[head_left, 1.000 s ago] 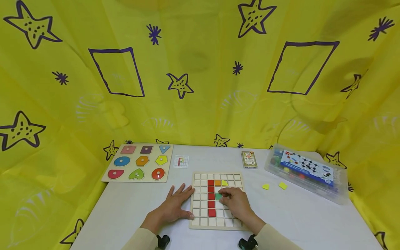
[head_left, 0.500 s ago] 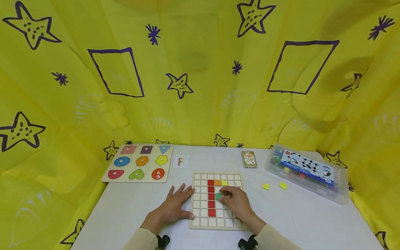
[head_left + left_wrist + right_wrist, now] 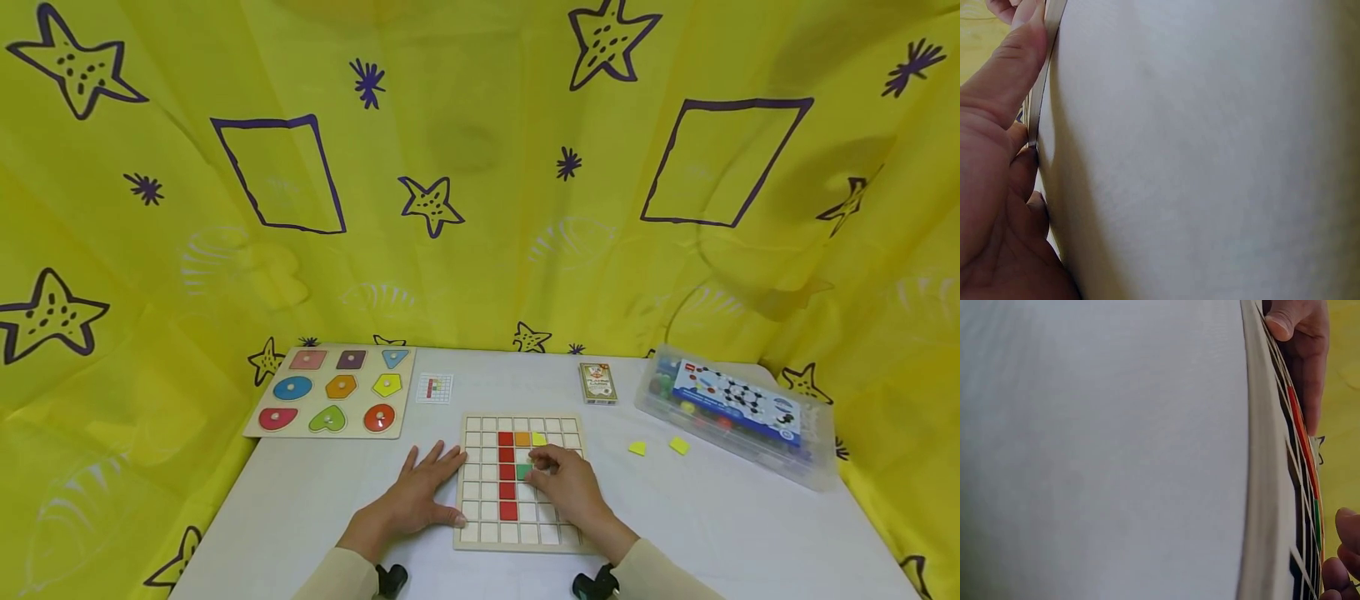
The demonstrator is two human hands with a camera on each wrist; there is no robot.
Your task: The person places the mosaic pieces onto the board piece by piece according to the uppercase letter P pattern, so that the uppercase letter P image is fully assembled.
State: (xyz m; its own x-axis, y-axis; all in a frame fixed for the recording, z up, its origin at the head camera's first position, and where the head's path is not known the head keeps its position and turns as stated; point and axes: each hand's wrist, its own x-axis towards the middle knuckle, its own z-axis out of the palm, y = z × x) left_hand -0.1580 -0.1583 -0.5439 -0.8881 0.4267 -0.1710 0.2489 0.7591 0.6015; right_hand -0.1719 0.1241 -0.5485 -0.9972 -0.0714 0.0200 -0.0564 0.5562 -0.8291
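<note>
The wooden grid board [image 3: 520, 479] lay flat on the white table [image 3: 712, 517], directly under and between the two hands. It was a pale square tray divided into small square cells. A column of red tiles [image 3: 507, 473] ran down its middle, with an orange tile [image 3: 522, 438] and a yellow tile [image 3: 539, 439] beside the top red one, beyond the right fingertips. A green tile [image 3: 523, 472] sat just right of the red column.

The left hand [image 3: 417, 498] rested flat on the table with fingers spread and straight, its fingertips and thumb against the board's left edge; the left wrist view showed the thumb [image 3: 1015, 69] pressed along that edge. The right hand [image 3: 564, 487] lay over the board's right half, fingers bent down onto the cells with the tips at the green tile. Whether they pinched the tile or only touched it could not be told. The hands were apart, with the red column between them.

Two loose yellow tiles [image 3: 657, 447] lay on the table to the right of the right hand. Beyond them stood a clear plastic box [image 3: 738, 412], and a card pack [image 3: 597, 383] lay past the board. A shape puzzle board [image 3: 331, 391] and a small pattern card [image 3: 435, 388] lay beyond the left hand.
</note>
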